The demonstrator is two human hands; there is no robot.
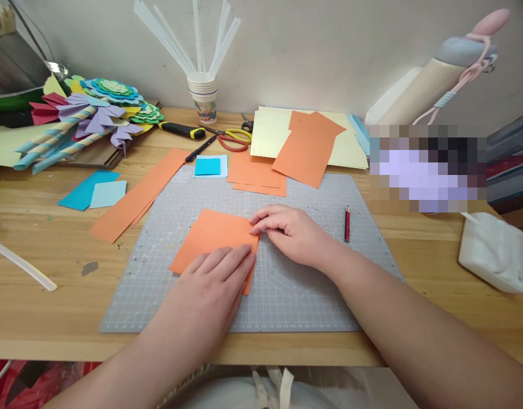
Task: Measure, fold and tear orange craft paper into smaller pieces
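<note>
A folded or stacked sheet of orange paper [216,233] lies on the grey cutting mat [316,301]. My left hand [221,272] rests flat across its lower right part, fingers stretched out and pressing it down. At the paper's upper right corner, my right hand [282,227] has its thumb and fingertips closed on the edge. A lower layer of orange shows just below the left fingers. Right of my right hand, a short dark red pencil [347,224] lies on the mat.
Behind lie orange pieces [308,147], cream sheets [265,133], blue squares [208,166], scissors [236,138], a black pen [200,149] and a utility knife [182,130]. Orange strips [137,196] cross the mat's left edge. Paper cups [203,99] hold straws. Paper flowers [95,111] lie left.
</note>
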